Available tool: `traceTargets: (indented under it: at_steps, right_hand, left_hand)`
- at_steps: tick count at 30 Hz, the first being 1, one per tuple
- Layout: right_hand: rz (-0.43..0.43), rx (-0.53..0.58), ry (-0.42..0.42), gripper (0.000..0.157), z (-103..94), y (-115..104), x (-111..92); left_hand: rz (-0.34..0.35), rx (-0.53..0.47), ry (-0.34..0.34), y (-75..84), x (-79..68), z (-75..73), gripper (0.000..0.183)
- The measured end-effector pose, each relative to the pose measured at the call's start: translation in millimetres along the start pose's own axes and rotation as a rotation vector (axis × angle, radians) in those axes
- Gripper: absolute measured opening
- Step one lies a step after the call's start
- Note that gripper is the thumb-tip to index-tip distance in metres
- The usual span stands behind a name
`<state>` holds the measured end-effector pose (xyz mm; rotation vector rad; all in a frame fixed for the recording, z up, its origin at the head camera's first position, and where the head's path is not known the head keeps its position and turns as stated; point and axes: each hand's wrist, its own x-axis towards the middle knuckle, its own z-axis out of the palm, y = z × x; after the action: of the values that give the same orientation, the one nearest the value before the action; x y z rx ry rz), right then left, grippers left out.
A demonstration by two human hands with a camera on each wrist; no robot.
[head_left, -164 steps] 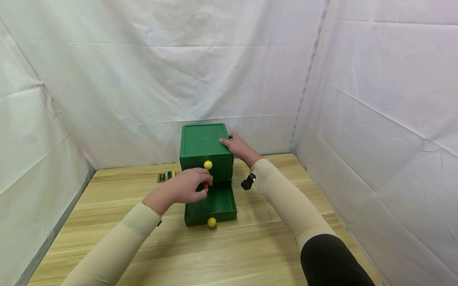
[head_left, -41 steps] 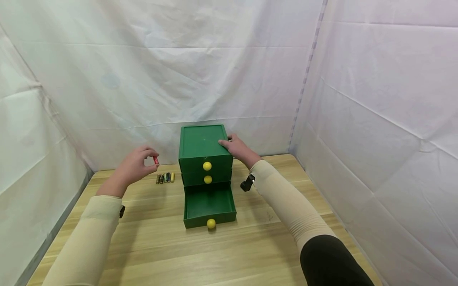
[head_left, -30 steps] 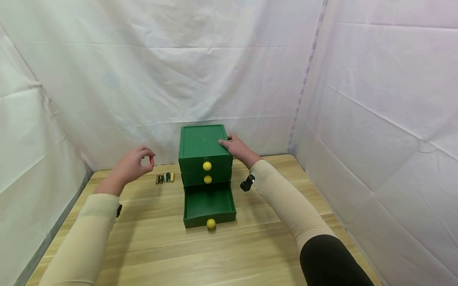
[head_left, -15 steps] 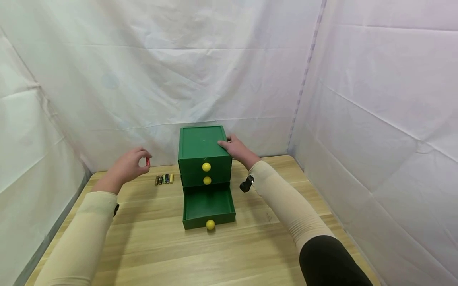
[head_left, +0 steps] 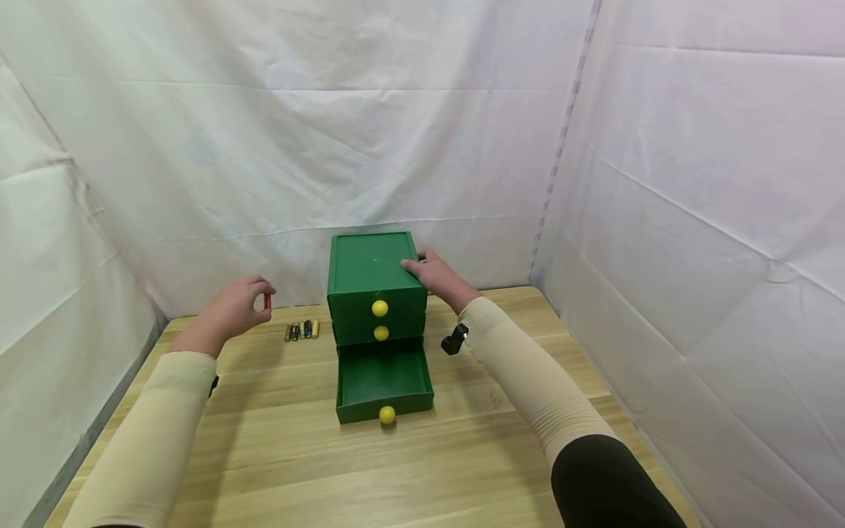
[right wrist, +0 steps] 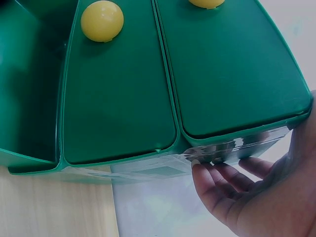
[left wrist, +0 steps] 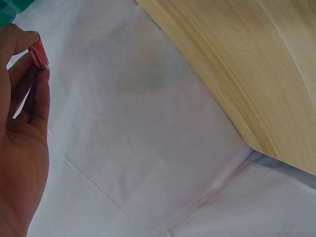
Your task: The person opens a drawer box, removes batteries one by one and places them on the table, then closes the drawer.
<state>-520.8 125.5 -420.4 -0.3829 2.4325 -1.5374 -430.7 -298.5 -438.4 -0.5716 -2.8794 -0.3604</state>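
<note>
My left hand (head_left: 231,312) pinches a small red battery (left wrist: 38,53) upright between thumb and fingertips. In the head view it is raised just left of a row of several batteries (head_left: 301,331) lying on the table. A green three-drawer cabinet (head_left: 372,264) with round yellow knobs stands at the table's back. Its bottom drawer (head_left: 386,374) is pulled out, with no contents showing; the upper two are closed. My right hand (head_left: 445,279) grips the cabinet's top right edge, thumb on top. The right wrist view shows its fingers (right wrist: 212,185) against the side wall.
The wooden table (head_left: 310,469) reaches back to a white cloth wall (head_left: 264,161), with further cloth at left and right. The pulled-out drawer juts towards me, its yellow knob (head_left: 387,415) at the front. Clear tape runs along the cabinet's side.
My left hand was over the open bottom drawer with the red battery earlier; it has moved left with it, past the battery row, drifting slightly further left lately. My right hand stays on the cabinet.
</note>
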Motion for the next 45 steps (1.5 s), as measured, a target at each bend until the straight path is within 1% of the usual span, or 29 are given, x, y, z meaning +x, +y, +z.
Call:
traceTargets:
  at_steps: [6, 13, 17, 23, 31, 35, 40, 45]
  right_hand:
    - [0.000, 0.002, 0.003, 0.068, -0.9, -1, -1]
    - [0.005, 0.008, -0.003, 0.066, -0.8, -1, -1]
    - [0.006, 0.000, -0.001, 0.065, -0.7, 0, -1]
    - [0.009, 0.005, -0.006, 0.065, 0.0, 0, -1]
    - [0.010, 0.008, 0.003, 0.065, 0.1, 0, 1]
    - [0.008, 0.004, 0.004, 0.065, 0.0, 0, 1]
    - [0.014, 0.006, 0.004, 0.066, -0.1, 0, 1]
    - [0.016, 0.004, 0.005, 0.065, -0.2, -1, 0]
  left_hand:
    - [-0.004, 0.017, -0.016, -1.0, 2.4, 1.8, 0.034]
    - [-0.011, 0.027, -0.018, -3.7, 1.2, 6.5, 0.031]
    - [-0.017, 0.026, -0.023, -7.8, 1.4, 11.9, 0.032]
    - [-0.031, 0.022, -0.051, -14.6, 2.5, 20.8, 0.035]
    - [-0.025, 0.014, -0.041, -17.3, 4.6, 23.4, 0.036]
    - [-0.033, 0.016, -0.051, -17.5, 5.0, 26.0, 0.037]
    - [-0.046, 0.013, -0.069, -18.5, 6.0, 33.2, 0.038]
    - [-0.065, 0.003, -0.098, -20.1, 5.6, 43.6, 0.039]
